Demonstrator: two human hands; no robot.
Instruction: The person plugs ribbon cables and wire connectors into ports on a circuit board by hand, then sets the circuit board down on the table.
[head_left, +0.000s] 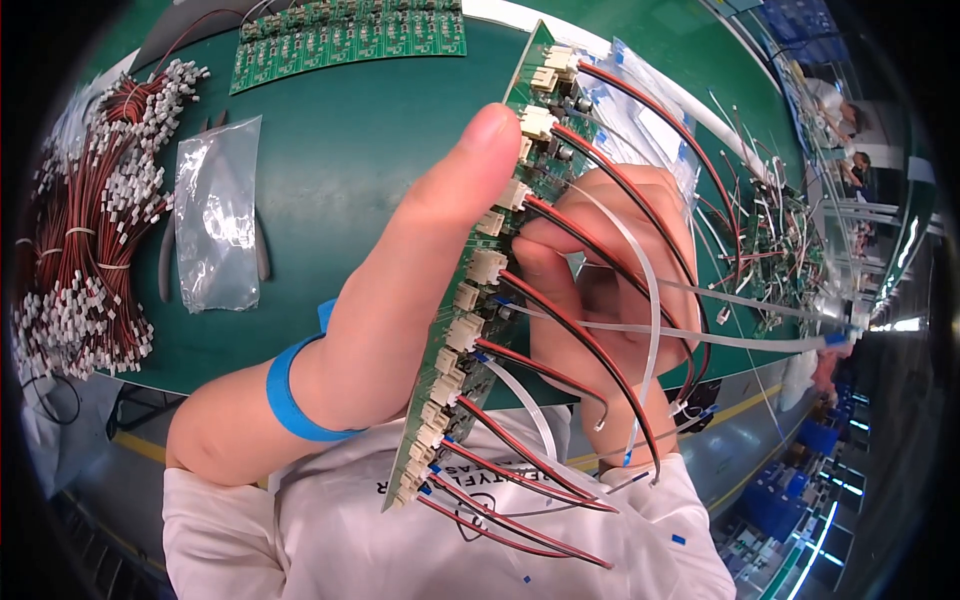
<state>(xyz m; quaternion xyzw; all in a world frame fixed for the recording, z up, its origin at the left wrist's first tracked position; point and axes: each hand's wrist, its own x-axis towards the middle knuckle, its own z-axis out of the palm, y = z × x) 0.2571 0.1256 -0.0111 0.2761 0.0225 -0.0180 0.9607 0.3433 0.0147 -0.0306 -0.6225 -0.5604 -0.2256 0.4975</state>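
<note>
A green circuit board panel point(432, 372) stands tilted, almost edge-on, in front of my chest. My left hand point(420, 235) grips it from the left, its thumb against the upper edge; the other fingers are hidden. Cream connectors point(487, 267) line the board, with red-and-black wire pairs point(590, 345) plugged in and hanging to the right. White flat cables point(650, 275) with blue ends also come off it. My right hand point(625, 215) is closed behind these wires, thumb and forefinger pinched at the board's right face. What the pinch holds cannot be made out.
On the green table point(330, 150) lie bundled red-and-black wires with white plugs point(95, 220), pliers point(264, 250) partly under a clear plastic bag point(217, 215), and another board panel point(350, 42) at the back. Loose cables and boards point(775, 235) pile up at the right.
</note>
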